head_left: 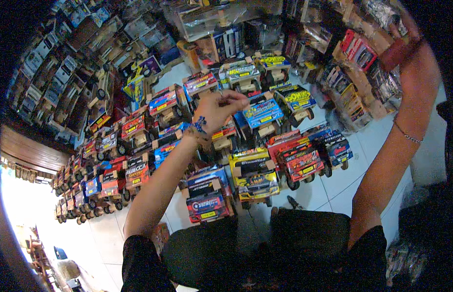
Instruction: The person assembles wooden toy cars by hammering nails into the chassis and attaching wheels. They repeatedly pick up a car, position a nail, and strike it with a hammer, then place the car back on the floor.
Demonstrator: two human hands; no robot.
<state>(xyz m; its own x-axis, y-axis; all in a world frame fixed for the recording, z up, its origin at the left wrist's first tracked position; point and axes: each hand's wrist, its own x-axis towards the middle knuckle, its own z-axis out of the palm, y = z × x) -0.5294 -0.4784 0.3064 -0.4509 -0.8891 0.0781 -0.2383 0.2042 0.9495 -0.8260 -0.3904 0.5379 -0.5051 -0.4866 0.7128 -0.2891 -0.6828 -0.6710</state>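
Rows of wooden toy trucks with bright printed panels stand on the floor in front of me. My left hand (220, 111), a blue beaded bracelet on its wrist, is above the middle rows. Its thumb and fingers are pinched together; whatever they hold, if anything, does not show. Just right of the fingertips stands a light-blue toy truck (264, 114), with a black-and-yellow toy truck (297, 99) beside it. My right hand (410, 41) is raised at the far right, dim and blurred. It seems closed around a dark reddish thing (398, 54) whose kind I cannot make out.
Nearest my legs are a yellow toy truck (255, 182), a red toy truck (300, 160) and a dark blue-and-red toy truck (205, 202). More trucks are stacked at the left. Plastic-wrapped goods and a red panel (358, 50) line the right side. White tiles (341, 194) cover the floor.
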